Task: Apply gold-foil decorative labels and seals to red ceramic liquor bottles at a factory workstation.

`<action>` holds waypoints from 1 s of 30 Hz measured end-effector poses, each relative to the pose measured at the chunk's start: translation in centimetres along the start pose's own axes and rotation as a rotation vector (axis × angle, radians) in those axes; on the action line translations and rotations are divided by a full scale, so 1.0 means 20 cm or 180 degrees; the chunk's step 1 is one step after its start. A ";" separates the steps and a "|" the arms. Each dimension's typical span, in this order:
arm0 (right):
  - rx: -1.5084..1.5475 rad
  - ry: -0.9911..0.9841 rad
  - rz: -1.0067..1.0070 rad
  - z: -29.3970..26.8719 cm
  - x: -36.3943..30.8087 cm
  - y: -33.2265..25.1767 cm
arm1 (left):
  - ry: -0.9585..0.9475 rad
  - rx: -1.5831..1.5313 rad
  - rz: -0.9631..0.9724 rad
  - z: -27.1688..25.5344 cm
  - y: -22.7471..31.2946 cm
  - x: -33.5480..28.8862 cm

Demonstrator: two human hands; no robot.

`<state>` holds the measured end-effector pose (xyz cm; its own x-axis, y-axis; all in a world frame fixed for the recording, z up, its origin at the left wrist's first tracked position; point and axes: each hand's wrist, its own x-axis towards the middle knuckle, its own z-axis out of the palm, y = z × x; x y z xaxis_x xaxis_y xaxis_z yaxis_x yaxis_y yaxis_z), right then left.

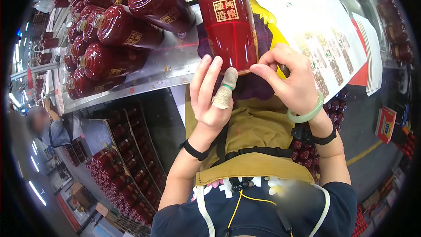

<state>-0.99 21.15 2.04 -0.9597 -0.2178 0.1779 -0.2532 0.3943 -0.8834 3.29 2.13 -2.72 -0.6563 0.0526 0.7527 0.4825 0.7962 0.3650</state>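
Observation:
A glossy dark red bottle [232, 35] with a gold-framed label lies on a dark purple cloth [264, 35], its base toward me. My left hand [209, 94] rests its outstretched fingers against the bottle's lower left side. One of its digits wears a knitted cloth finger cover [225, 88] tied with a green band, its tip at the bottle's base. At the base's right edge, my right hand [291, 72] has thumb and forefinger pinched together. What lies between those fingertips is too small to make out. A pale green bangle [308, 113] circles the right wrist.
More red bottles [118, 30] lie crowded on the metal table [169, 68] at left. At right is a white sheet of gold decals [322, 30], with a yellow cloth [277, 39] beside it. Racked bottles [125, 166] stand below left. Another person [61, 127] is far left.

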 end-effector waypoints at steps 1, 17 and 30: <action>0.0002 -0.0002 0.0011 0.00 0.00 0.00 | 0.0026 0.0063 0.0040 0.00 0.01 0.01; 0.0695 0.0057 0.0743 0.07 -0.04 -0.04 | 0.0207 -0.0456 -0.0236 0.04 -0.04 -0.03; 0.1443 0.0603 0.0909 0.02 -0.12 0.05 | -0.0212 -0.0174 -0.0414 0.07 0.07 -0.08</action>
<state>1.02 21.72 0.64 -0.9981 0.0219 -0.0578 0.0574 -0.0178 -0.9982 4.20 3.99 -4.21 -0.7513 -0.0075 0.6599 0.4206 0.7651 0.4876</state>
